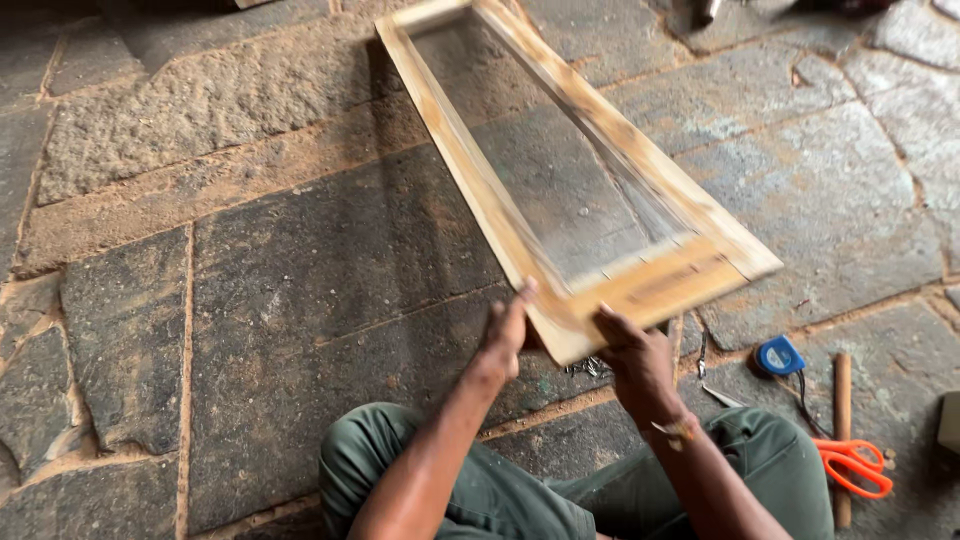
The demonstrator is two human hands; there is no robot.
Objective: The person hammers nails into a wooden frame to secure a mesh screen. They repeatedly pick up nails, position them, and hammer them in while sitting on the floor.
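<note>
On the stone floor [250, 290] in front of your crossed legs, you hold a long wooden frame [560, 170] with a clear pane [545, 160] set in it, one short end lifted toward you and the far end reaching away to the top of the view. Your left hand [505, 335] lies flat and open against the near left corner of the frame, fingers stretched along its edge rather than wrapped round it. Your right hand [632, 350] is curled over the near short rail, gripping it from above; a bracelet [678, 430] sits on that wrist. The frame is tilted, with its right long side higher than its left, and through the pane the grey slabs show plainly. Sawdust lies in the joints between the slabs to your left.

Just beside your right knee, on the floor, rests a blue tape measure [778, 356]. Farther right a wooden handle [842, 420] lies upright in the view, and orange-handled scissors [852, 465] lie across it. All three are well apart from the frame. You wear green trousers [500, 495].
</note>
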